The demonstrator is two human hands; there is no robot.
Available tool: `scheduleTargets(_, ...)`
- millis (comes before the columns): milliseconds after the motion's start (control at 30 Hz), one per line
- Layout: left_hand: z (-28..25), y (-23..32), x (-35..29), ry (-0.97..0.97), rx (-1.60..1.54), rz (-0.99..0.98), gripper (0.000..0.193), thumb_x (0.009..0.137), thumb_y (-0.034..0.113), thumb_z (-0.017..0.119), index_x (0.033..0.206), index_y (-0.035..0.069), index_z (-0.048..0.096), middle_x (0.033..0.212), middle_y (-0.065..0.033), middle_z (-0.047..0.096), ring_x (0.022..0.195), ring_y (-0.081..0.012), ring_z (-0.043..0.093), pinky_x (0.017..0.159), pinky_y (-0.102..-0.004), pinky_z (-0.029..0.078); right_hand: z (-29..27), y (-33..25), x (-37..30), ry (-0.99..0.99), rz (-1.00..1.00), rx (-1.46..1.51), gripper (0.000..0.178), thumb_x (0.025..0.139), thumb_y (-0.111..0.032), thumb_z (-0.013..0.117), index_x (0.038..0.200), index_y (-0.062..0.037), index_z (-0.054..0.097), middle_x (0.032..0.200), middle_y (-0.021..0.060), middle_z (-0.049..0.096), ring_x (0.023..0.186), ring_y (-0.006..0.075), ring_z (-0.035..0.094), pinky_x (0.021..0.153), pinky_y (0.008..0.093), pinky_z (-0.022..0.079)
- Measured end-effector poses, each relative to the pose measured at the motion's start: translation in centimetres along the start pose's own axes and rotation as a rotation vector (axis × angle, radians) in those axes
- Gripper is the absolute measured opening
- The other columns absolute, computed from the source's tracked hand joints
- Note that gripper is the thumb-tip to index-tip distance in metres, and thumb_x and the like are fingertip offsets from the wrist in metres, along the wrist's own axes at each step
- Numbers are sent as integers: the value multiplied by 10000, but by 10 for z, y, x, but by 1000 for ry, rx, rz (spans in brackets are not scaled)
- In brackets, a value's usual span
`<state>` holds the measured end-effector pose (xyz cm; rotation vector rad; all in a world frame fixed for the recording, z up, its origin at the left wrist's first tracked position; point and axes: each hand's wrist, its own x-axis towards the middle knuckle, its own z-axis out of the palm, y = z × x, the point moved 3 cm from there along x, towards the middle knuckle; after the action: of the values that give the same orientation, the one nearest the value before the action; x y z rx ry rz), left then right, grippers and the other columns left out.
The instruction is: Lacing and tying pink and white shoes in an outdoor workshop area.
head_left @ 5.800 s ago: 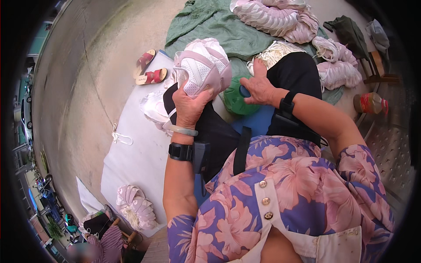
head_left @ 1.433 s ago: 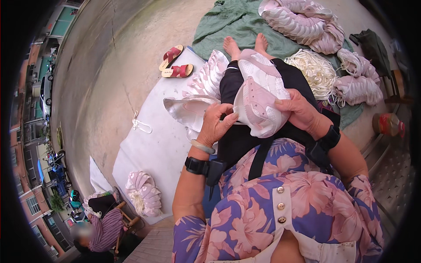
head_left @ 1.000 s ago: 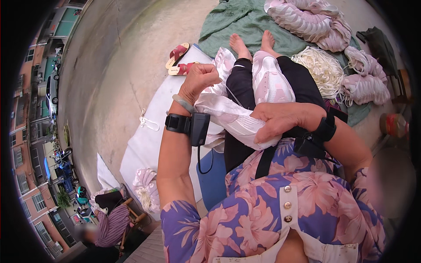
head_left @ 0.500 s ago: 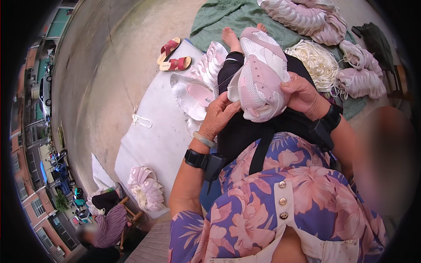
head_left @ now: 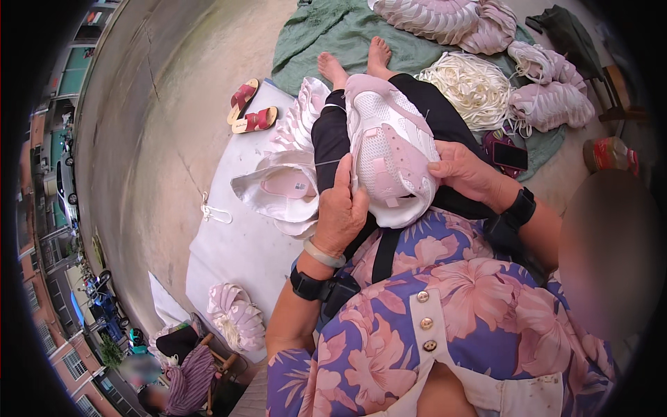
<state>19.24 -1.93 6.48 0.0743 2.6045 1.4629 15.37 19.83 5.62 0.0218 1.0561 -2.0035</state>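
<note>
A pink and white mesh shoe upper (head_left: 392, 156) lies over my lap, its rounded pink end pointing away from me. My left hand (head_left: 340, 212) is closed on its left edge, index finger pointing up along the side and thumb against the mesh. By those fingertips runs a thin, thread-like line. On the opposite edge, my right hand (head_left: 472, 174) pinches the upper between thumb and fingers. Left of my knee, another upper (head_left: 278, 184) lies with its pink lining showing, beside a row of nested uppers (head_left: 303, 115).
A heap of cream laces (head_left: 465, 90) sits on the green cloth (head_left: 306, 45), near bundled uppers (head_left: 552, 104). A phone (head_left: 509, 156) and a jar (head_left: 611, 156) are at right. Red sandals (head_left: 254, 120) and another bundle (head_left: 236, 316) lie left. A person (head_left: 191, 379) sits at lower left.
The upper has turned and come down closer to my body. My left hand has changed its hold, with the index finger now straightened upward. The whole view has shifted slightly.
</note>
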Motion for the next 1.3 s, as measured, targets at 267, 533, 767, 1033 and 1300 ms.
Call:
scheduleTargets(267,23,20,17,58,251,99,489,832,84,486,1265,-89,339,550,-202,512,509,-362,550,483,-416,421,-36,-7,2,219,-172,-303,421,835,-200,625,1161,14,467,1016,61,589,897,101,558,765,258,450)
scheduleTargets(533,32,20,33,83,413,101,460,854,117,482,1245,-88,356,578,-193,557,532,-348,575,482,-419,443,-34,-13,12,559,-711,-1147,247,824,-217,594,956,-9,580,877,124,565,837,281,558,744,339,447)
scheduleTargets(767,33,25,29,126,617,282,465,833,72,477,1243,-107,350,583,-148,570,523,-286,594,449,-359,456,-21,-16,-2,468,-742,-1403,384,802,-276,621,1042,13,544,936,154,561,874,292,560,770,342,451)
scheduleTargets(1033,31,2,67,40,654,142,360,802,66,475,1111,-104,402,591,-211,566,537,-346,591,486,-393,477,-41,-19,34,401,-639,-1438,316,844,-373,521,891,-61,550,768,114,530,759,306,550,666,400,441)
scheduleTargets(1300,43,-18,57,-68,448,23,436,876,158,427,1208,-104,321,691,-283,577,652,-420,586,595,-472,464,-43,1,37,384,-603,-1603,299,831,-365,518,931,-85,542,858,81,547,820,257,547,679,397,389)
